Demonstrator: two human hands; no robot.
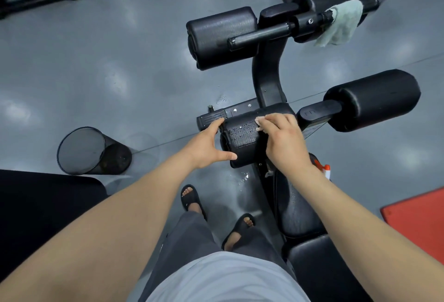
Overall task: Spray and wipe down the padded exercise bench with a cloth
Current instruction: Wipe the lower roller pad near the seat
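Your right hand [282, 140] presses a cloth [259, 122] onto the wet roller [242, 138]; left hand [211, 144] open, cupping its end (bin [89, 151] beyond)

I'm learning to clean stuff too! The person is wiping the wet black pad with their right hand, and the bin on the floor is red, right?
Nearly. The head view shows the bin is black, not red. The right hand does wipe the wet black pad.

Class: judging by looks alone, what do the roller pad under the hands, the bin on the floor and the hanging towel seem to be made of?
Roller pad: black vinyl-like cover, probably over foam; sheen, beaded droplets. Bin: dark wire mesh, likely metal; see-through wall. Towel: pale green terry-like cloth; nubby, limp drape.
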